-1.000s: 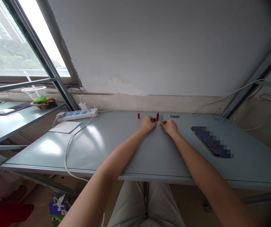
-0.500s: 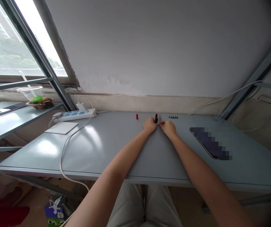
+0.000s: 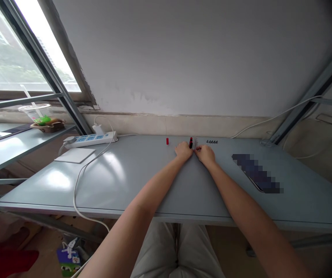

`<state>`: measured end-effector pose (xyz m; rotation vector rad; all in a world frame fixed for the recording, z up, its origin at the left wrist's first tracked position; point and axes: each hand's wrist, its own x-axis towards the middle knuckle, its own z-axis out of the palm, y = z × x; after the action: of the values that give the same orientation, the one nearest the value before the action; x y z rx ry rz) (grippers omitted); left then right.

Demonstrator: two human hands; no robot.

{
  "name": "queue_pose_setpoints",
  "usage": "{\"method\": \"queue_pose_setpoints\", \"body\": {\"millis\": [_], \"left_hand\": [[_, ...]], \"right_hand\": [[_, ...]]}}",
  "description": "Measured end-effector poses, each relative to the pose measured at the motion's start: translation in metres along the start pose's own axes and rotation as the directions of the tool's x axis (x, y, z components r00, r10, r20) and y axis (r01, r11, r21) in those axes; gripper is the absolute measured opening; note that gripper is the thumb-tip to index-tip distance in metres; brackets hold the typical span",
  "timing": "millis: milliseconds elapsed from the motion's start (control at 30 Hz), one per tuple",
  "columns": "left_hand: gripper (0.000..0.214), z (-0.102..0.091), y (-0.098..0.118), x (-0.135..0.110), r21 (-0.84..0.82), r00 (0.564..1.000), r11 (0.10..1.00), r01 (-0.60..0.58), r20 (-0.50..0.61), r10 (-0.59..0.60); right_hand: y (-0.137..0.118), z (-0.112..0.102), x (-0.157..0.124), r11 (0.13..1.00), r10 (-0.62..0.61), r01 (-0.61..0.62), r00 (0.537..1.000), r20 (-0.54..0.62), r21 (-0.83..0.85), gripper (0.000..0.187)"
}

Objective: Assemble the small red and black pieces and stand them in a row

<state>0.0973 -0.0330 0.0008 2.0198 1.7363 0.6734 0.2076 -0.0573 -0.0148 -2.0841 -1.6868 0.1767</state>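
Both my hands rest far out on a grey table [image 3: 131, 181], close together. My left hand [image 3: 183, 151] is curled, its fingertips pinching a small red and black piece [image 3: 191, 143] that stands upright between the hands. My right hand [image 3: 205, 154] is also curled, fingertips meeting the left hand beside that piece; what it pinches is too small to name. A second small red piece [image 3: 167, 141] stands alone to the left. A short row of several tiny dark parts [image 3: 212, 142] lies just right of my hands.
A white power strip [image 3: 89, 139] with a cable trailing off the front edge lies at the back left, beside a white pad [image 3: 75, 155]. A blurred dark flat device [image 3: 256, 173] lies to the right. A side shelf holds a drink cup [image 3: 36, 112].
My hands have drawn together around the red and black piece, which now stands upright between the fingertips. The view has shifted slightly.
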Motion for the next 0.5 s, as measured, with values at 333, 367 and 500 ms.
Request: {"method": "queue_pose_setpoints", "body": {"millis": [333, 367, 500], "left_hand": [[0.031, -0.048, -0.012, -0.012, 0.240, 0.917, 0.917, -0.318, -0.170, 0.362], [0.034, -0.055, -0.016, -0.011, 0.267, 0.907, 0.905, -0.331, -0.175, 0.384], [0.045, -0.072, -0.038, -0.003, 0.352, 0.912, 0.889, -0.293, -0.176, 0.370]], "right_hand": [[0.000, 0.000, -0.001, 1.000, 0.000, 0.001, 1.000, -0.026, 0.028, 0.024], [0.000, 0.000, -0.001, 0.999, -0.001, 0.002, 1.000, -0.028, 0.032, 0.024], [0.001, 0.001, -0.001, 0.999, 0.009, -0.008, 1.000, -0.020, 0.047, 0.025]]}}
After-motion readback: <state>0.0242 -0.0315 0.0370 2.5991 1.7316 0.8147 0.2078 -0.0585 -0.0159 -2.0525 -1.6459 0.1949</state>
